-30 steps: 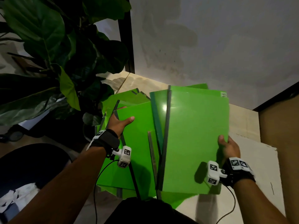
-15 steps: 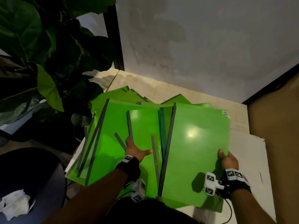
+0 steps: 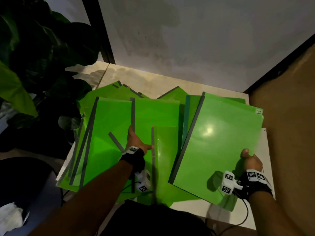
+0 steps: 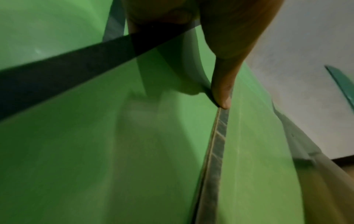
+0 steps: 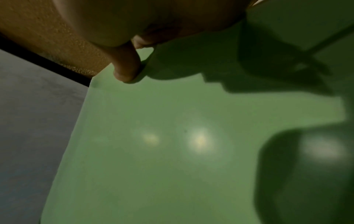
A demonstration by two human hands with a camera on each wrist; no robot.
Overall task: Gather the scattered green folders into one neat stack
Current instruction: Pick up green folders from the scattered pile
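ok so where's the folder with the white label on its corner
In the head view it tops the pile on the right: the glossy green folder with a grey spine, its near right edge held by the right hand.

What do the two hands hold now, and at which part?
Right hand grips the top green folder at its right edge. Left hand presses on the spread folders; grip unclear.

**Hemmed in on three sides**

The wall (image 3: 204, 40) closed off the far edge of the table (image 3: 153, 79), leaving a bare strip behind the green folders (image 3: 110, 133). Plant leaves (image 3: 42, 57) crowded the left side; a brown panel (image 3: 289, 116) blocked the right.
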